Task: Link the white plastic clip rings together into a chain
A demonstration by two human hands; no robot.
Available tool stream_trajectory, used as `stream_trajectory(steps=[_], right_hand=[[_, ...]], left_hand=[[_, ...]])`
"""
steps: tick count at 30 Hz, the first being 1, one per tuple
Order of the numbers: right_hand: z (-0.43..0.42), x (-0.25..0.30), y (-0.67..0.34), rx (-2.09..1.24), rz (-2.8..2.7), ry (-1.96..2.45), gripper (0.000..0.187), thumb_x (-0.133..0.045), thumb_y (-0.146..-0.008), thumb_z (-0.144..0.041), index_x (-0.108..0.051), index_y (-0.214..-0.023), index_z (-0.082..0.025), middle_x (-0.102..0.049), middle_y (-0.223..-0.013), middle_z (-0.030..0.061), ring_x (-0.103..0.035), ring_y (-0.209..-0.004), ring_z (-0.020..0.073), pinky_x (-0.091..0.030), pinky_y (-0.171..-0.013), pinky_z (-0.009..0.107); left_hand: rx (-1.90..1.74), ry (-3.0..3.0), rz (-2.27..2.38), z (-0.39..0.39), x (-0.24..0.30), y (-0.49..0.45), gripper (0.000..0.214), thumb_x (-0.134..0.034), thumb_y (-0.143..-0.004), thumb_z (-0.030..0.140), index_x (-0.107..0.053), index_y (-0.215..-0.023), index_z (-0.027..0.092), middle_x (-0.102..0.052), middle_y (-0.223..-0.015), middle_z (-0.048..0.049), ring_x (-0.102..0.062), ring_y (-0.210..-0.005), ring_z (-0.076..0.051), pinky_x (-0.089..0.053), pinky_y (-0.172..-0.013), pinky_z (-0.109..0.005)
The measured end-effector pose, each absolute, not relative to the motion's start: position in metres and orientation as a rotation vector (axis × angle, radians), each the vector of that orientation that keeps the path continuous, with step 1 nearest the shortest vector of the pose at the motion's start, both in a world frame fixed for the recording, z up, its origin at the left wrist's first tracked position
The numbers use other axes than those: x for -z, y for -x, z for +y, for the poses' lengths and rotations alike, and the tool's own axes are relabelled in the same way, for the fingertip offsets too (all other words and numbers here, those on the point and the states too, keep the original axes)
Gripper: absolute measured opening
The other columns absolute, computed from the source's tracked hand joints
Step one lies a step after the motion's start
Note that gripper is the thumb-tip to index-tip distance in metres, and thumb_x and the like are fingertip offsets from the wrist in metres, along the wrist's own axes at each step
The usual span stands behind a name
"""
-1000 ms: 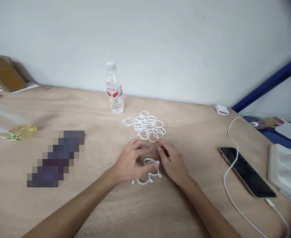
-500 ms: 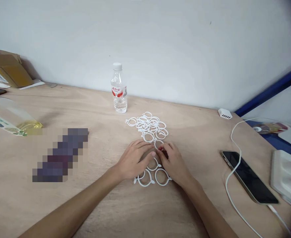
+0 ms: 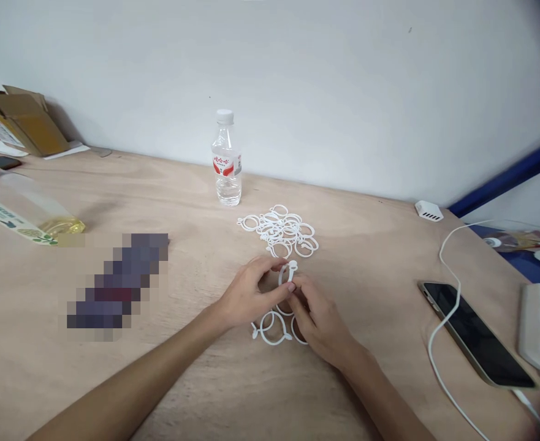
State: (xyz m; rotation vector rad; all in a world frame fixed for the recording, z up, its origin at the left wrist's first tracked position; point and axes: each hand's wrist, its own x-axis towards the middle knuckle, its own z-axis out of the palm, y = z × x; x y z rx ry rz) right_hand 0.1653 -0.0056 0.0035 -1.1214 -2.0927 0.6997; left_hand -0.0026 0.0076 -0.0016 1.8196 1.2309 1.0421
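Note:
My left hand [image 3: 246, 297] and my right hand [image 3: 318, 315] meet over the wooden table [image 3: 205, 380], both pinching one white plastic ring [image 3: 287, 273] held upright between the fingertips. Under the hands lie a few more white rings [image 3: 270, 326] side by side, partly hidden by my right hand. Just beyond the hands sits a loose pile of white rings [image 3: 284, 231].
A small water bottle [image 3: 226, 160] stands behind the pile near the wall. A phone [image 3: 476, 332] with a white cable [image 3: 439, 361] lies at the right, a white charger [image 3: 428, 211] further back. A clear bottle of yellow liquid [image 3: 26, 214] and a cardboard box [image 3: 19, 119] are at the left.
My right hand reached to the pile and drew back a ring. Both hands now hold it raised above the rings on the table. The view shifted slightly.

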Motion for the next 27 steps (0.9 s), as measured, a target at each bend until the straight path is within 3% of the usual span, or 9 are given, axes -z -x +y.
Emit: stream_trajectory(steps=[5,11,21,27], right_hand=[[-0.005,-0.001,-0.168,-0.684,-1.963,1.159,0.012,-0.049,-0.090,-0.026,-0.059,-0.092,-0.021,-0.066,-0.089,0.0070,-0.059,-0.084,0.0199,-0.048,-0.077,0.035],[-0.001,0.002,-0.172,-0.878,-1.674,1.251,0.027,-0.052,-0.089,-0.036,-0.064,-0.107,-0.020,-0.069,-0.100,0.0074,-0.063,-0.089,0.0199,-0.051,-0.079,0.034],[0.004,0.002,-0.172,-1.024,-1.572,1.206,0.025,-0.056,-0.087,-0.038,-0.071,-0.096,-0.020,-0.070,-0.094,0.0062,-0.064,-0.085,0.0196,-0.052,-0.074,0.031],[0.006,-0.001,-0.173,-1.012,-1.594,1.185,0.022,-0.057,-0.086,-0.036,-0.070,-0.081,-0.019,-0.066,-0.079,0.0029,-0.060,-0.076,0.0168,-0.048,-0.070,0.028]], left_hand=[[-1.116,-1.890,1.227,0.009,0.000,0.003,0.030,-0.066,-0.078,0.026,-0.066,-0.107,0.018,-0.067,-0.093,-0.0059,-0.061,-0.088,-0.019,-0.049,-0.082,-0.032],[-1.020,-2.107,1.173,0.006,-0.001,0.002,0.020,-0.060,-0.083,0.029,-0.068,-0.098,0.017,-0.065,-0.085,-0.0060,-0.057,-0.080,-0.018,-0.049,-0.075,-0.031],[-1.020,-2.228,1.083,0.005,0.003,0.003,0.024,-0.057,-0.087,0.031,-0.063,-0.108,0.019,-0.062,-0.089,-0.0064,-0.055,-0.086,-0.019,-0.049,-0.080,-0.033],[-0.973,-2.243,1.074,0.005,0.001,0.003,0.018,-0.056,-0.088,0.029,-0.064,-0.099,0.019,-0.061,-0.087,-0.0058,-0.055,-0.086,-0.019,-0.048,-0.079,-0.032]])
